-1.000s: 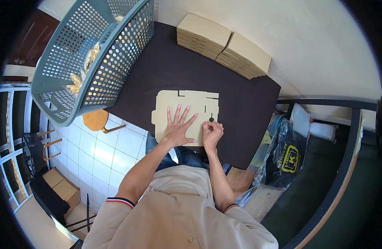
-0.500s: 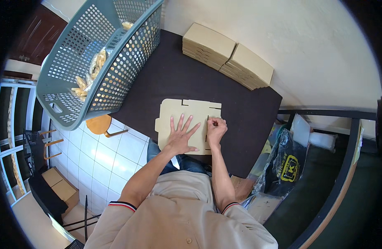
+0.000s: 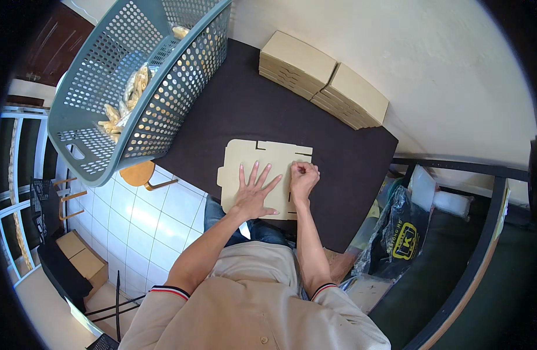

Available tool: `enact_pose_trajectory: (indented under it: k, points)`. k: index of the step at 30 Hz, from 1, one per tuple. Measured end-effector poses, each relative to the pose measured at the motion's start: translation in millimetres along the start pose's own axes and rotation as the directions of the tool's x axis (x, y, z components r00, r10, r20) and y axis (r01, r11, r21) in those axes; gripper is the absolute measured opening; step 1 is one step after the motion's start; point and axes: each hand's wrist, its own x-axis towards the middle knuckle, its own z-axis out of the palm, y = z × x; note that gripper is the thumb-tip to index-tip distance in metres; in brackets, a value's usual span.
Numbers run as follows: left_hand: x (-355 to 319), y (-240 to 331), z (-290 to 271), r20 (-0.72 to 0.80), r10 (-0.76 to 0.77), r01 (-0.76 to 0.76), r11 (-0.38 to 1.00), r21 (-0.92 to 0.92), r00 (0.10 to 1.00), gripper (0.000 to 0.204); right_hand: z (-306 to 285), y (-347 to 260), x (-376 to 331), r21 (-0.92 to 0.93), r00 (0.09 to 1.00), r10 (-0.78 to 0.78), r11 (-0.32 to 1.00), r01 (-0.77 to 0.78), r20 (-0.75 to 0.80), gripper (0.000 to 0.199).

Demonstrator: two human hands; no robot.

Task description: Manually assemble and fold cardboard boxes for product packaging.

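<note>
A flat, die-cut cardboard box blank [image 3: 233, 153], tan with dark slots along its right part and a tab on its left side, lies on the dark table near my body. My left hand [image 3: 253, 195] rests flat on its middle, fingers spread. At the blank's right edge, beside the slots, my right hand [image 3: 304, 179] is closed with its fingers curled together. Whatever those fingers may pinch is hidden.
Two stacks of folded cardboard boxes [image 3: 300, 58] stand against the wall at the back of the dark tabletop [image 3: 245, 105]. A grey-green perforated basket [image 3: 175, 99] with bagged yellowish items is at the far left. Plastic-wrapped goods [image 3: 397, 239] lie at the right.
The whole view has shifted slightly. Both hands stay in nearly the same places on the cardboard blank, with the left still spread and the right still closed.
</note>
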Motion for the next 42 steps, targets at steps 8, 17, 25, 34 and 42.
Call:
enact_pose_trajectory:
  k: [8,17,25,34,42]
  points:
    - [0,-2,1,0.01,0.003,-0.003,1.0,-0.006,1.0,0.124,11,-10,18,0.003,1.0,0.023,1.0,-0.023,-0.008,0.008]
    - [-2,1,0,-0.017,0.019,-0.019,1.0,-0.009,1.0,0.125,-11,3,34,0.225,0.952,0.256,0.95,-0.215,-0.168,0.019]
    - [-2,-15,-10,-0.011,0.098,-0.097,0.995,0.034,0.995,0.13,-53,15,-8,-0.002,0.909,0.416,0.909,-0.416,0.036,0.061]
    - [-32,-39,-15,-0.488,0.022,-0.137,0.97,-0.201,0.873,0.075,-81,31,-16,0.699,0.786,0.401,0.374,-0.61,0.471,0.02]
    - [-82,-28,-9,-0.715,-0.197,-0.059,0.947,-0.317,0.671,0.031,-102,6,-150,0.776,0.6,0.541,-0.172,-0.607,0.589,0.03]
